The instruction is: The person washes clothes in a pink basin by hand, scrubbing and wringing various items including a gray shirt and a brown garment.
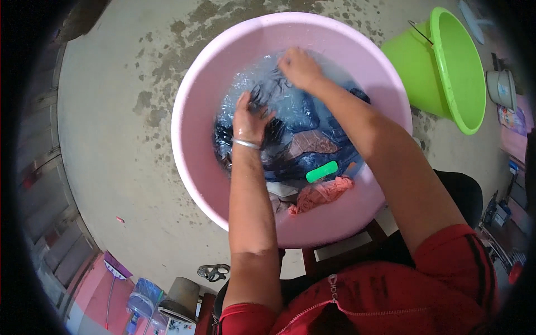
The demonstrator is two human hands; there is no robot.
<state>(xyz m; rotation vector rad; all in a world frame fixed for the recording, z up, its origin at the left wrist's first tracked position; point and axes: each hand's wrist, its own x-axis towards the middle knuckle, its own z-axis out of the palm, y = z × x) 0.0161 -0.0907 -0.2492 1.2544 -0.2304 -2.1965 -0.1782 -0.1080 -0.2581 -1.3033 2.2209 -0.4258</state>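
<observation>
A large pink plastic basin (201, 176) holds cloudy water and soaking clothes. My left hand (250, 119), with a silver bangle at its wrist, is over the left of the water, fingers spread and nothing held in them. My right hand (298, 67) is curled at a dark grey wet cloth (276, 83) towards the basin's far side; it is blurred, and whether it grips the cloth cannot be told. Nearer me lie dark blue garments (307, 161), a brown checked cloth (312, 143), a green scrub brush (322, 171) and a coral-coloured cloth (322, 196).
A lime green bucket (423, 71) lies tilted right of the basin, near a small grey pail (500, 88). Wet patches mark the concrete floor (121, 159). A purple broom (116, 267) and a grey bucket (182, 295) are at lower left. A wooden stool (372, 230) is below the basin.
</observation>
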